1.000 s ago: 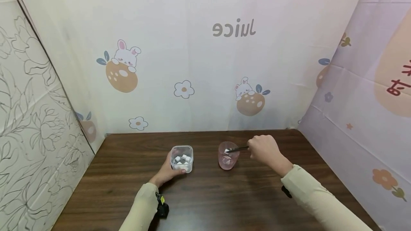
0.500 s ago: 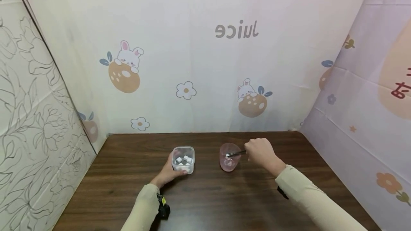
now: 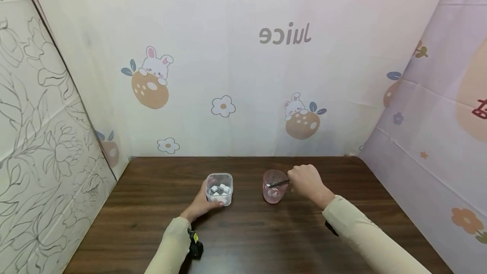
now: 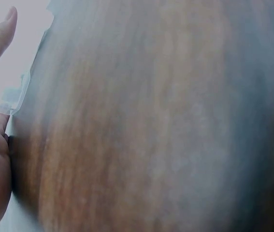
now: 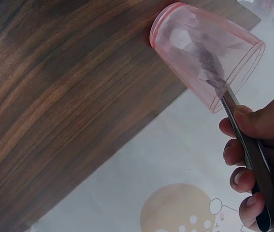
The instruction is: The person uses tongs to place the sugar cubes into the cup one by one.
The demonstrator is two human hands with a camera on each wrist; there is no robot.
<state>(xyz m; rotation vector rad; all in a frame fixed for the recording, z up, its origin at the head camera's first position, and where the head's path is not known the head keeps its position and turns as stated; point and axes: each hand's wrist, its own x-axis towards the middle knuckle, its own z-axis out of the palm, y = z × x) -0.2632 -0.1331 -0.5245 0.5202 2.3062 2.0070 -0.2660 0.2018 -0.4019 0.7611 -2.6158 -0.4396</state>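
Observation:
My left hand (image 3: 201,202) grips a clear square plastic box (image 3: 219,189), its thumb along the front wall. Several white cubes (image 3: 223,188) lie in the box. To the right, a pink see-through cup (image 5: 175,60) stands upright on the table. My right hand (image 5: 265,145) holds dark metal tongs (image 5: 252,154), fingers and thumb wrapped round the handle. The tongs reach over the rim, with their tips inside the cup. Pale cube-like pieces (image 5: 178,38) show blurred through the cup wall near the tips. In the left wrist view, only part of the left hand and box shows.
Both things stand on a dark brown wooden table (image 3: 243,240), toward its back edge. A white printed cloth (image 3: 247,130) hangs behind it, with similar cloths at both sides. A black wrist camera (image 3: 195,244) sits on the left wrist.
The right hand has moved slightly left toward the cup, and the tong tips with a white cube have sunk deeper inside it. The left hand still holds the box. The head view shifts slightly.

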